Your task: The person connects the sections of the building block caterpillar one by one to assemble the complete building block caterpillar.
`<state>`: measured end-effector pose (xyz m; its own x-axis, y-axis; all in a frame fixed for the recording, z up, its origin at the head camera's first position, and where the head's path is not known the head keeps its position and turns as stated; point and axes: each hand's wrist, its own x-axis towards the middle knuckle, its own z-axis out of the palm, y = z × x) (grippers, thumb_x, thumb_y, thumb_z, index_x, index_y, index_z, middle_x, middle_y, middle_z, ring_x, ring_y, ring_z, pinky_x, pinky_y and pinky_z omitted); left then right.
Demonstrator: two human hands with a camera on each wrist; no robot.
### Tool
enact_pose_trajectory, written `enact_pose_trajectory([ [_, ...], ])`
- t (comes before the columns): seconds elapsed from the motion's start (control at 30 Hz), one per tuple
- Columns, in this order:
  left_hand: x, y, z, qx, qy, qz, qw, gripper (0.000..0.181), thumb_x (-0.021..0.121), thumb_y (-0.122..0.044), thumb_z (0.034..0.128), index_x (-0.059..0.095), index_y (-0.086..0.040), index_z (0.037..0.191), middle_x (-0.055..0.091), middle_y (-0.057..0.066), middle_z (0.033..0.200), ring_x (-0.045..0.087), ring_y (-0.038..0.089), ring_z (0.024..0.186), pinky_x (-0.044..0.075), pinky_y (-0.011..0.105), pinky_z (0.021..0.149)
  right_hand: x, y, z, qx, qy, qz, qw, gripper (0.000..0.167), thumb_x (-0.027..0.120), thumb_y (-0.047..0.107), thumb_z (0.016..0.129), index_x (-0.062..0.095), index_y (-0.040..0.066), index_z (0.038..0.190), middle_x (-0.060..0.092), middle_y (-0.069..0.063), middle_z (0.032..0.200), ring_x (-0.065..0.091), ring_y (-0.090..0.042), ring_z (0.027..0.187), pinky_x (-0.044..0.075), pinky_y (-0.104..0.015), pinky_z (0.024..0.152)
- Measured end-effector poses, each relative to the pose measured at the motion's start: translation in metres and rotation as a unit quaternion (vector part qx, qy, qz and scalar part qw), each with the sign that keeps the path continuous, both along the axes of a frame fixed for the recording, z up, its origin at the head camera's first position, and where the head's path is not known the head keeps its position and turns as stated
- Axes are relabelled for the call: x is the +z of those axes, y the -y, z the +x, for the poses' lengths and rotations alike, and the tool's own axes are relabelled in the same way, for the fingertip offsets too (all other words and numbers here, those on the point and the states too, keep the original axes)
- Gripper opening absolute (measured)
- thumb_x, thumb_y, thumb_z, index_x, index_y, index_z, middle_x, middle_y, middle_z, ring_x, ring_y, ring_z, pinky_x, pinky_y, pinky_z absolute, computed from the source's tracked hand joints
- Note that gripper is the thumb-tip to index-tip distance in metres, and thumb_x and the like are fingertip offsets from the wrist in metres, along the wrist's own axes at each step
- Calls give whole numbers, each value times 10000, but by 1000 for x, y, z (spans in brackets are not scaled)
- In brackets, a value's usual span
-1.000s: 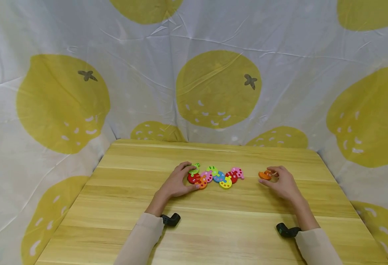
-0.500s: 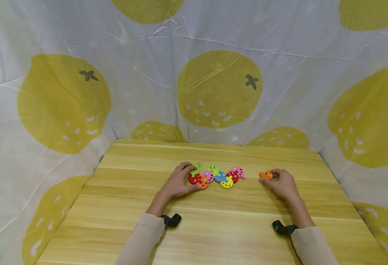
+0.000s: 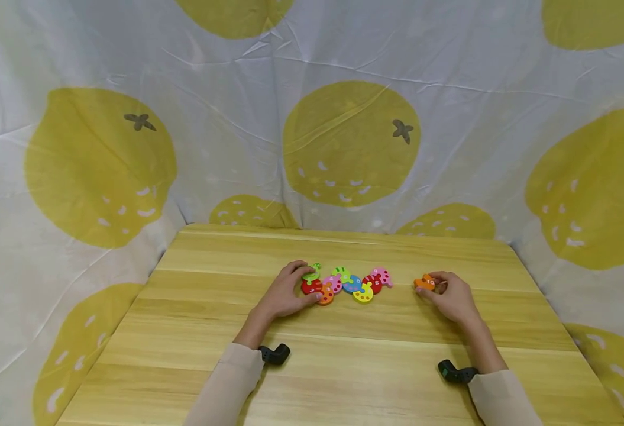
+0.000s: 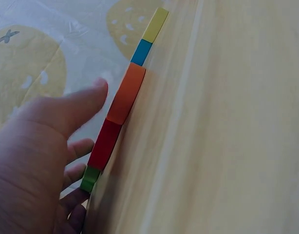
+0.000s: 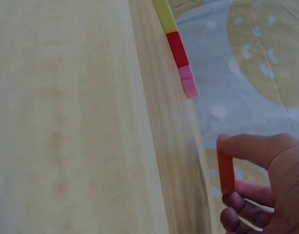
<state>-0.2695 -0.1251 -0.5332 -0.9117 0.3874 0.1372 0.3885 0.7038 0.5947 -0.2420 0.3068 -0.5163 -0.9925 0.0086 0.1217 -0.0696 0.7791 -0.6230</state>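
Several flat, numbered caterpillar puzzle pieces lie joined in a zigzag row (image 3: 351, 285). My left hand (image 3: 284, 291) holds the row's left end: fingers at the green piece (image 3: 312, 276), thumb at the orange piece (image 3: 327, 294) marked 3. A red piece (image 3: 309, 288) marked 2 sits between them. A pink piece (image 3: 382, 276) marked 9 ends the row on the right. Apart from it, my right hand (image 3: 454, 294) pinches a separate orange piece (image 3: 423, 282) marked 10 between thumb and fingers. That orange piece (image 5: 225, 166) shows edge-on in the right wrist view.
Everything is on a wooden table (image 3: 333, 367). A pale curtain (image 3: 226, 130) with yellow fruit prints hangs behind the table's far edge and at both sides. A black wrist camera (image 3: 276, 354) is on the left wrist, another black wrist camera (image 3: 456, 372) on the right.
The orange piece marked 10 has turned in my right fingers and moved slightly left. My right wrist has shifted a little left. The joined row and my left hand have stayed nearly still.
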Motion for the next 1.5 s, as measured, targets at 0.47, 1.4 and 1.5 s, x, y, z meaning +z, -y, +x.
enact_pose_trajectory([
  [0.47,-1,-1,-1,79,68,97,9999,639,753,-520,896,596,-214,1435,434,50,1572,395,294,1483,380,521,1198,10,26,0,294,33,-125,9995,577,821,346,891,651,18,1334,654,-161,1165,545,-221,909,448,-271,715],
  [1.4,1,0,0,-42,123,81,9999,649,741,-496,912,570,-222,1475,420,40,1605,391,307,1498,355,534,1213,8,65,-8,614,257,-145,9977,518,840,256,870,661,8,1288,612,-105,993,495,-209,840,397,-291,679],
  [1.5,0,0,-1,-70,91,35,9999,648,735,-493,918,564,-230,1484,415,36,1615,380,308,1508,347,547,1214,8,66,-9,606,228,-39,9979,522,843,265,867,668,-1,1281,612,-112,969,503,-208,829,406,-295,677],
])
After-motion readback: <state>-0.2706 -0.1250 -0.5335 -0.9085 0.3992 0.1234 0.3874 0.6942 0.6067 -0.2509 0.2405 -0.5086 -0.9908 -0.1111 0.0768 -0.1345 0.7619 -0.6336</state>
